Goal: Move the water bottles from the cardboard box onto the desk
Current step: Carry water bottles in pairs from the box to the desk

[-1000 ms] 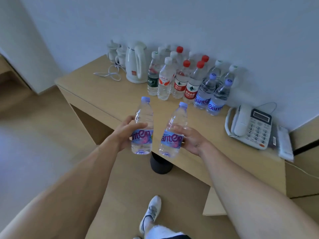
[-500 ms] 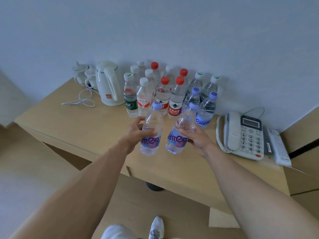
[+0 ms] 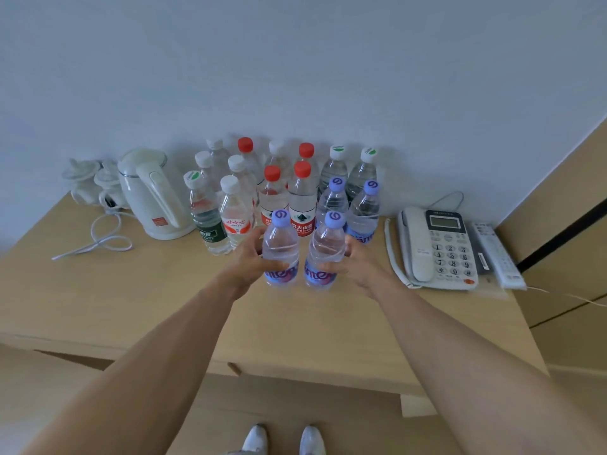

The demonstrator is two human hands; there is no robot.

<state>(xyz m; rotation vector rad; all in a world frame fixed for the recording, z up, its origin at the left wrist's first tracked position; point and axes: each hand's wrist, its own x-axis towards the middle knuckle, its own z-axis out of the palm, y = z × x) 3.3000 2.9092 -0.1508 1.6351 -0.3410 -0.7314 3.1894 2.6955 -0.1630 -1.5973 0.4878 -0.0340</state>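
hands, 2, both gripping. left hand [image 3: 248, 262] wraps left purple-capped bottle [image 3: 281, 249] at its label; right hand [image 3: 353, 262] wraps right purple-capped bottle [image 3: 325, 254] likewise. both bottles upright, just beside each other, low over or on the desk [image 3: 131, 290]; contact cannot be told. behind them, cluster of bottles [image 3: 272, 185] standing against the wall: white, red, green-marked and purple caps. kettle [image 3: 152, 195] to the left with loose cord [image 3: 98, 238]; telephone [image 3: 437, 247] and remote [image 3: 497, 254] to the right.
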